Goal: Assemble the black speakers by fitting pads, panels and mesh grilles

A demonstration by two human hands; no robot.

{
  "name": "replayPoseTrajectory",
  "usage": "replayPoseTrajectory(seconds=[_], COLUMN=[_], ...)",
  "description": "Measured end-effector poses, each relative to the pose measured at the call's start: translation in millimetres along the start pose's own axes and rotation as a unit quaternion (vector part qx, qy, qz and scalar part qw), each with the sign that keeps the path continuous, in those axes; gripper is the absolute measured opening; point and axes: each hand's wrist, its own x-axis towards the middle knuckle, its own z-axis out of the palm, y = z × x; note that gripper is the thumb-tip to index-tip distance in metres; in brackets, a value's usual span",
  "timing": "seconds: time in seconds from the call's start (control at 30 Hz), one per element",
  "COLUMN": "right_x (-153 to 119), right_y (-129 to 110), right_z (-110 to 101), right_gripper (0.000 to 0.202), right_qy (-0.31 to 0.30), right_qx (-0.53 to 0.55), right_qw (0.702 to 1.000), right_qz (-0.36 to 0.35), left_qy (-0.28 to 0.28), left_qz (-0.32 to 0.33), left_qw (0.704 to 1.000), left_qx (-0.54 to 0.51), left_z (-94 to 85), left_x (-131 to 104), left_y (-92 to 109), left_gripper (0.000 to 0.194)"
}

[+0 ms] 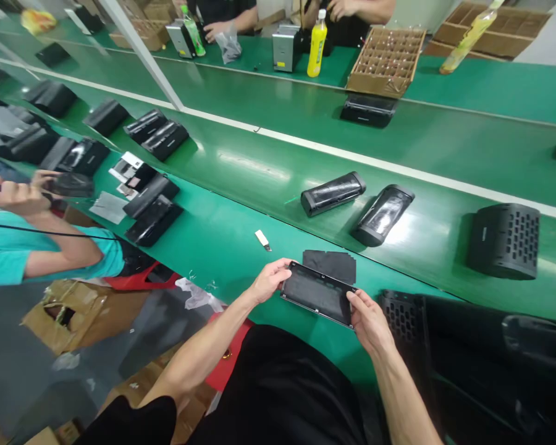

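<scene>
A black rectangular panel with a raised rim (319,293) is held level between my two hands, above the green bench in front of my body. My left hand (270,281) grips its left end, thumb on top. On the right end, my right hand (369,318) has its thumb and fingers closed around the edge. Just beyond the panel lies a stack of thin black sheets (333,264), partly covered by it. A small white tool with a dark tip (262,240) rests on the bench to the left of the sheets.
Two dark cylindrical speaker-like housings (383,215) and a larger perforated one (504,241) stand on the green conveyor. A big black housing (486,358) is close on my right. To the left, a co-worker in a turquoise shirt (50,250) handles a dark part. A divided carton (387,60) stands across.
</scene>
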Motion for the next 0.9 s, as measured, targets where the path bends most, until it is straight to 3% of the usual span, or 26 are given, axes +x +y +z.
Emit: replayPoseTrajectory(seconds=[0.33,0.43,0.6,0.9], right_x=[5.3,6.2,7.1,11.8], right_y=[1.7,0.9,3.3,-1.4], right_z=[-3.6,1.0,12.2,21.8], right_gripper=[0.055,0.055,0.056,0.051], right_qy=[-0.050,-0.076,-0.095,-0.101], right_qx=[0.020,0.021,0.024,-0.007], right_qw=[0.998,0.997,0.995,0.995], right_qz=[0.025,0.021,0.005,0.006], left_qy=[0.091,0.119,0.130,0.083], left_qz=[0.032,0.083,0.121,0.126], left_qw=[0.994,0.984,0.973,0.979], left_qx=[0.040,0.103,0.146,0.137], left_z=[9.5,6.4,-2.4,-29.2], left_x=[-36.7,-41.7,-39.6,-11.3], left_y=[-13.5,-16.8,-16.0,14.0], left_gripper=[0.042,0.040,0.041,0.052])
